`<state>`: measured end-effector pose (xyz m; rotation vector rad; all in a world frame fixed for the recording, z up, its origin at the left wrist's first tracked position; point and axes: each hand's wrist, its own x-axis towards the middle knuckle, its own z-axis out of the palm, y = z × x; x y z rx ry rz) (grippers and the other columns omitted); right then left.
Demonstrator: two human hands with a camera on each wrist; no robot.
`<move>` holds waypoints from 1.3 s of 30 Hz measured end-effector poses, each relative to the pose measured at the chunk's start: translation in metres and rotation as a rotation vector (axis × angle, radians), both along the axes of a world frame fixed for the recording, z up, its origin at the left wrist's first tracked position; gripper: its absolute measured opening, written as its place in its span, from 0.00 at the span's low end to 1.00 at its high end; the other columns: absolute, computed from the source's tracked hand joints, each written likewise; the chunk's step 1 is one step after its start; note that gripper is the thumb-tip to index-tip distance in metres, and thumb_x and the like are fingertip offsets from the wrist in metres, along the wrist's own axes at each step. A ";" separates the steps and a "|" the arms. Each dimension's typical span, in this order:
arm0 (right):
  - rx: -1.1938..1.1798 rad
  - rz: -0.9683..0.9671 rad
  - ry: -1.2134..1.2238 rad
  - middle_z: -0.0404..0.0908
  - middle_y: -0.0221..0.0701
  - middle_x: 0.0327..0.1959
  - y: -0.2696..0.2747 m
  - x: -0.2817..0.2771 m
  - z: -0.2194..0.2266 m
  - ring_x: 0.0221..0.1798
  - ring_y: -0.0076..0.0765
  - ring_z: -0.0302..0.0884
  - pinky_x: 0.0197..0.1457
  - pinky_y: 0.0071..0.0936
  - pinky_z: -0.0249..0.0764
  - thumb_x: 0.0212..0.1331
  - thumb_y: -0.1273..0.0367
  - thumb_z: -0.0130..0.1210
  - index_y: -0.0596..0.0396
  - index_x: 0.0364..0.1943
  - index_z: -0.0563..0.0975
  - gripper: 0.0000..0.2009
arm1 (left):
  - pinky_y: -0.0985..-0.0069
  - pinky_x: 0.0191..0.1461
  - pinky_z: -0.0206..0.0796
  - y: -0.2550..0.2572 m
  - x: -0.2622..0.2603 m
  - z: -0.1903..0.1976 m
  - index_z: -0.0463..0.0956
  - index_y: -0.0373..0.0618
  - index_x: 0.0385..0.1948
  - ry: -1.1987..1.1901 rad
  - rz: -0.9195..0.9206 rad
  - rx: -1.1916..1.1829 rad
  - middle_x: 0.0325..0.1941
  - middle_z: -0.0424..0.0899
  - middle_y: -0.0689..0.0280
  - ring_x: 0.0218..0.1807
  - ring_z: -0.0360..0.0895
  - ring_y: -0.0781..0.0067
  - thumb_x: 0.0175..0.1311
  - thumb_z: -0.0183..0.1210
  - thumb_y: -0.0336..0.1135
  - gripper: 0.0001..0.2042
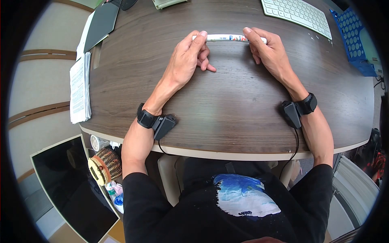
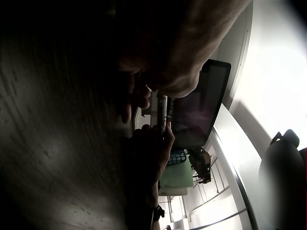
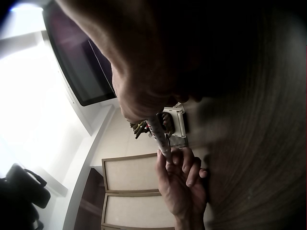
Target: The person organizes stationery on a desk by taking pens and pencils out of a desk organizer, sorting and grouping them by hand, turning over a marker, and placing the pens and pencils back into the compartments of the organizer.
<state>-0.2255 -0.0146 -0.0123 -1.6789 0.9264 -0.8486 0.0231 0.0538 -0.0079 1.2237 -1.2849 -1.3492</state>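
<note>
A white paint marker (image 1: 225,37) with coloured lettering is stretched level between both hands above the desk in the head view. My left hand (image 1: 184,60) pinches its left end between thumb and forefinger, the other fingers hanging loosely below. At the opposite end, my right hand (image 1: 269,50) grips the marker with its thumb along the top. From the left wrist, the marker (image 2: 162,108) spans the gap between the hands, which are mostly in shadow. The right wrist view also catches the marker (image 3: 157,134), with the left hand (image 3: 182,187) at its far end.
The brown desk (image 1: 227,113) lies beneath both hands. A white keyboard (image 1: 298,15) and a blue perforated basket (image 1: 353,40) are at the back right. Stacked papers (image 1: 81,87) and a dark folder (image 1: 103,26) line the left edge. A dark screen (image 1: 73,186) stands below left.
</note>
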 end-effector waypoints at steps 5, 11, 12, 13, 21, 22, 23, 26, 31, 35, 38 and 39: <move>-0.012 -0.004 -0.001 0.62 0.15 0.14 0.001 0.001 0.001 0.18 0.15 0.61 0.22 0.22 0.56 0.82 0.48 0.54 0.51 0.28 0.81 0.26 | 0.64 0.40 0.90 0.000 0.000 0.000 0.68 0.47 0.37 0.004 0.003 0.003 0.29 0.69 0.69 0.24 0.71 0.81 0.88 0.44 0.55 0.22; 0.006 0.002 0.001 0.63 0.15 0.14 0.000 0.000 0.000 0.18 0.15 0.61 0.22 0.21 0.57 0.82 0.48 0.54 0.51 0.28 0.81 0.26 | 0.65 0.39 0.90 0.001 0.000 0.001 0.68 0.47 0.38 0.021 0.011 0.004 0.29 0.69 0.69 0.23 0.71 0.81 0.88 0.45 0.55 0.22; -0.003 0.003 0.002 0.63 0.15 0.15 0.000 0.000 0.000 0.18 0.15 0.61 0.22 0.21 0.57 0.82 0.48 0.54 0.51 0.28 0.81 0.26 | 0.65 0.39 0.90 0.001 -0.002 0.003 0.68 0.47 0.38 0.003 0.015 0.004 0.28 0.69 0.69 0.23 0.71 0.81 0.88 0.46 0.55 0.21; -0.011 0.004 0.003 0.63 0.15 0.15 0.000 0.000 0.000 0.18 0.15 0.61 0.22 0.21 0.57 0.82 0.48 0.54 0.51 0.28 0.81 0.26 | 0.65 0.39 0.90 0.001 -0.003 0.003 0.69 0.47 0.38 -0.015 0.019 0.004 0.28 0.69 0.69 0.23 0.71 0.81 0.87 0.46 0.55 0.21; 0.025 0.003 -0.028 0.65 0.16 0.18 -0.001 0.000 -0.003 0.19 0.15 0.62 0.22 0.21 0.59 0.82 0.48 0.54 0.52 0.32 0.82 0.24 | 0.64 0.38 0.90 0.000 -0.002 0.002 0.69 0.47 0.38 -0.006 0.029 0.010 0.28 0.69 0.69 0.22 0.71 0.81 0.87 0.46 0.56 0.22; 0.028 0.007 -0.048 0.66 0.16 0.19 -0.001 0.001 -0.002 0.20 0.14 0.62 0.22 0.21 0.59 0.82 0.49 0.54 0.53 0.35 0.83 0.23 | 0.64 0.38 0.90 0.000 -0.002 0.002 0.68 0.47 0.38 -0.005 0.030 0.008 0.28 0.69 0.69 0.22 0.71 0.81 0.88 0.45 0.56 0.22; 0.026 0.009 -0.048 0.66 0.16 0.19 0.000 0.001 -0.001 0.20 0.14 0.62 0.22 0.21 0.59 0.82 0.49 0.54 0.53 0.35 0.83 0.23 | 0.64 0.38 0.90 0.000 -0.001 0.003 0.68 0.47 0.38 -0.005 0.032 0.006 0.28 0.69 0.69 0.22 0.71 0.81 0.88 0.45 0.56 0.22; 0.019 -0.001 -0.062 0.68 0.16 0.20 0.002 0.002 0.004 0.21 0.14 0.64 0.22 0.20 0.60 0.79 0.51 0.59 0.54 0.41 0.84 0.20 | 0.64 0.39 0.90 -0.001 0.000 0.004 0.67 0.47 0.37 0.014 0.030 0.022 0.27 0.69 0.69 0.22 0.72 0.81 0.88 0.43 0.57 0.22; 0.020 -0.021 0.028 0.72 0.16 0.21 0.005 0.005 0.009 0.22 0.14 0.66 0.24 0.20 0.60 0.74 0.53 0.66 0.55 0.47 0.85 0.18 | 0.62 0.40 0.91 -0.004 0.003 0.003 0.65 0.49 0.35 0.080 0.041 0.036 0.28 0.70 0.69 0.21 0.73 0.80 0.88 0.43 0.57 0.23; 0.023 -0.017 0.059 0.73 0.17 0.22 0.004 0.003 0.012 0.22 0.14 0.66 0.24 0.19 0.60 0.76 0.53 0.64 0.56 0.49 0.85 0.18 | 0.59 0.39 0.92 -0.008 0.007 0.002 0.65 0.50 0.35 0.169 0.042 0.044 0.28 0.70 0.70 0.21 0.74 0.79 0.88 0.42 0.58 0.23; 0.138 0.004 -0.079 0.72 0.19 0.25 0.002 0.002 0.009 0.22 0.14 0.64 0.24 0.19 0.62 0.81 0.56 0.57 0.57 0.52 0.83 0.17 | 0.54 0.39 0.91 -0.007 0.008 0.005 0.65 0.51 0.34 0.255 0.086 0.096 0.28 0.70 0.70 0.22 0.75 0.76 0.87 0.43 0.60 0.23; 0.130 0.015 -0.094 0.72 0.19 0.25 0.001 0.002 0.009 0.22 0.14 0.64 0.24 0.19 0.62 0.81 0.56 0.57 0.57 0.52 0.83 0.17 | 0.54 0.39 0.91 -0.008 0.009 0.005 0.65 0.51 0.34 0.240 0.096 0.085 0.28 0.70 0.70 0.22 0.75 0.76 0.87 0.43 0.60 0.23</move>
